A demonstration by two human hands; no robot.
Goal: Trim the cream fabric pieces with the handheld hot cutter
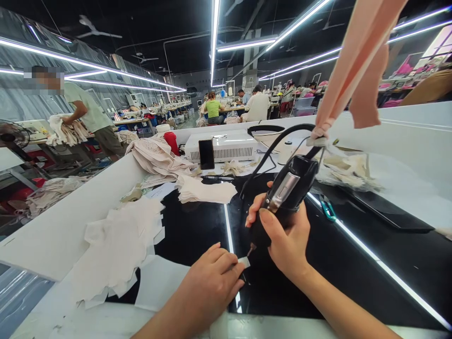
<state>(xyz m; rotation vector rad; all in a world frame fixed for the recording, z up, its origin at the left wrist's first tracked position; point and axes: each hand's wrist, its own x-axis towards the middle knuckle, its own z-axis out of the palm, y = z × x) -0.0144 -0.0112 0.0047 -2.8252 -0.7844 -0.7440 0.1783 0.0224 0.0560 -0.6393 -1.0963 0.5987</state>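
Observation:
My right hand [289,235] wraps round a black corded handheld tool [282,193] with a metal lever along its side. Its thin tip points down towards the black glossy tabletop [197,226]. A knotted pink fabric strip [339,99] suspends the tool from above. My left hand [215,275] has its fingers closed over a small pale piece [244,262] at the tabletop, right by the tool's tip. Whether the tip touches the piece, I cannot tell. A white sheet [158,280] lies under my left wrist, beside a layered pile of pale fabric pieces [116,245].
Teal thread snips [327,207] and a black tray [388,209] lie to the right. At the back are a white vented box [226,146], a phone [206,154] and stacked fabric cutouts [206,189]. White boards edge the table. A person [88,110] bends over garments at left.

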